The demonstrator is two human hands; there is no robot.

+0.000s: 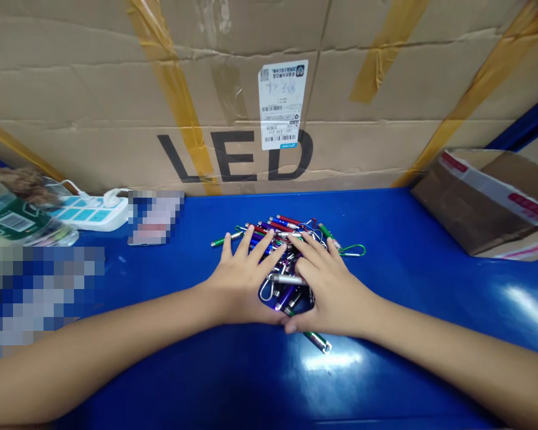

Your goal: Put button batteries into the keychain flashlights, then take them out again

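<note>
While the left hand (237, 283) and right hand (341, 292) spread open around the heaped small flashlights (289, 279) on the blue table (183, 376), thumbs meeting, they seem to be corralling them, and gripping any would call for curled fingers.

1. Large cardboard box (363, 143) behind the blue tabletop (430, 286), printed "LED", bearing a white label (283, 104).
2. White power strip (110, 214) at left, plugged into.
3. Green-labelled plastic bottle (20, 222) beside it.
4. Smaller cardboard carton (457, 206) at right.
</note>
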